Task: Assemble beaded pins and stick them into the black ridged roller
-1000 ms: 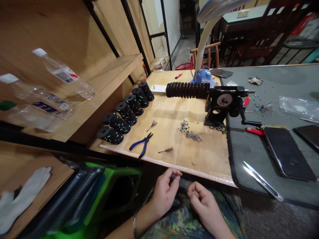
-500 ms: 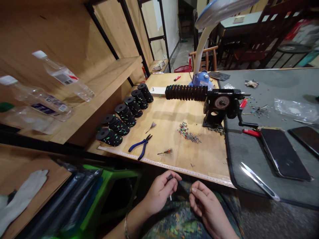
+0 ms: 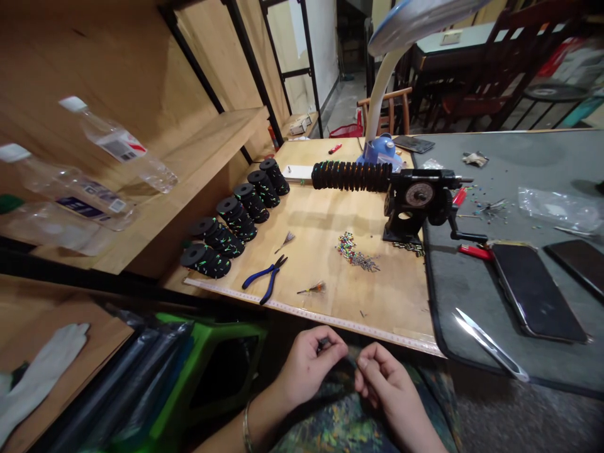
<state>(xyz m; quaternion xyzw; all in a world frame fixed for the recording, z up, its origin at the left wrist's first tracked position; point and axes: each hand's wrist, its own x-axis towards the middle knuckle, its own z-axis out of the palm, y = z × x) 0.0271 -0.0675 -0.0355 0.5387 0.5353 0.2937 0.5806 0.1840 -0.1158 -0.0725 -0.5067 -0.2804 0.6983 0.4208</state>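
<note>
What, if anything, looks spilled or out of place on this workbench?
Small coloured pieces lie scattered over the grey work mat beside the black hand-cranked machine. They look spilled, unlike the tighter heap on the wooden board.

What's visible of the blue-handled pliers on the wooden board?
The pliers are a small pair with glossy blue grips and a dark metal head, which is too small here to show its nose shape or whether it is fully closed. They lie flat and untouched by either hand on the bare wooden board, head pointing away from the person. The grips splay apart, one running left, the other toward the near edge, where its tip reaches the measuring-tape strip; actual contact can't be confirmed.
</note>
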